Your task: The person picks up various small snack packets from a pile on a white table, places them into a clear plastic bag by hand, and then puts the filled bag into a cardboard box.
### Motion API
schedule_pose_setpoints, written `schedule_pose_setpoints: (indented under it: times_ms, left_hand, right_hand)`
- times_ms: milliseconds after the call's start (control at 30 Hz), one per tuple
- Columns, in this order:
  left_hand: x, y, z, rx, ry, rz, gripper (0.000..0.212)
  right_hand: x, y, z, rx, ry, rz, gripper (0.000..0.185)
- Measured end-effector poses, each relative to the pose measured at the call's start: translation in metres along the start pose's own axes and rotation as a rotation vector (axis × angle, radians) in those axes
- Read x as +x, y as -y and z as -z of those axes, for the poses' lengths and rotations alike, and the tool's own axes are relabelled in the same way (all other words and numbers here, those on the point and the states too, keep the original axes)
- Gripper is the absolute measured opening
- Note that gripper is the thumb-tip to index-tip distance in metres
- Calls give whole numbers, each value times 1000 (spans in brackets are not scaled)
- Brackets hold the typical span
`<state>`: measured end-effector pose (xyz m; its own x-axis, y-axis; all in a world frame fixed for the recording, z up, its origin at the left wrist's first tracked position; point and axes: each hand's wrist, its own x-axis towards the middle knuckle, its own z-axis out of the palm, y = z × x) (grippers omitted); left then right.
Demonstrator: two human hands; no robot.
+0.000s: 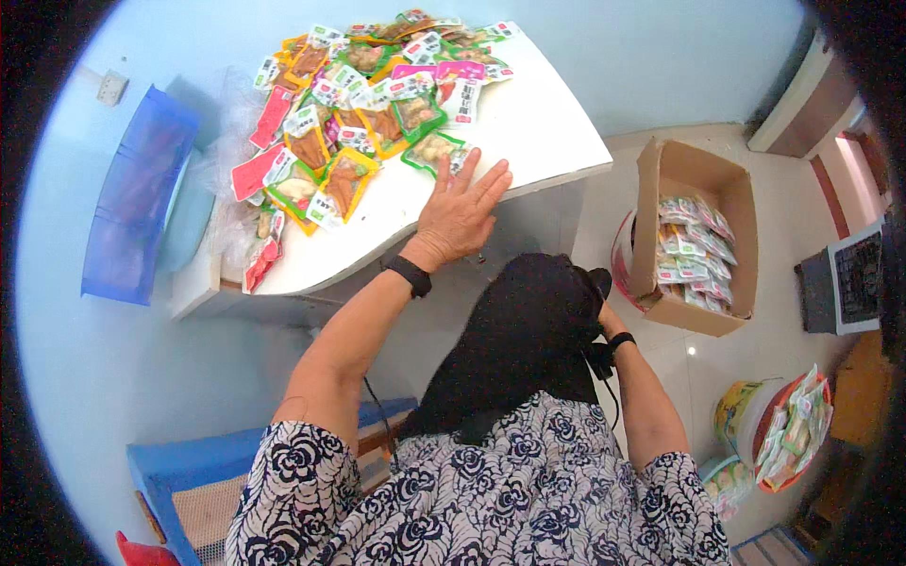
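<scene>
My left hand [460, 209] lies palm down at the front edge of a white table [545, 120], its fingers spread. The fingertips overlap a green-edged clear food packet [433, 150]; whether they press on it cannot be made out. Beyond and to the left spreads a pile of sealed snack packets [354, 92] with green, yellow, red and pink edges. A yellow-edged packet [347, 185] sits at the near side of the pile. Down beside my black-clad leg [524, 332] is my right hand [607, 318], mostly hidden behind the dark cloth, so its fingers are out of sight.
To the right, an open cardboard box [697, 240] holds stacked packets. Further down stand a red basin [821, 396] of packets and a yellow bucket [736, 407]. A blue plastic panel [141, 198] leans left of the table. Behind me is a blue-framed chair [191, 460].
</scene>
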<state>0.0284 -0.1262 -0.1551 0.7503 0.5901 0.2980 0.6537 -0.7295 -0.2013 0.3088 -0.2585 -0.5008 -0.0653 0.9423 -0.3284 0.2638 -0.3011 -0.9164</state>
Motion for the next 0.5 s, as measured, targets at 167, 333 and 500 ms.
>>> schedule_pose_setpoints:
  times_ms: [167, 333, 500]
  left_hand:
    - [-7, 6, 4, -37, -10, 52, 70]
    - [-15, 14, 10, -60, -56, 8, 65]
    - [-33, 15, 14, -53, -79, 17, 64]
  right_hand:
    - [-21, 57, 34, -2, 34, -168, 67]
    - [-31, 80, 61, -202, -206, -135, 57]
    - [-39, 249, 54, -258, -592, 403, 27]
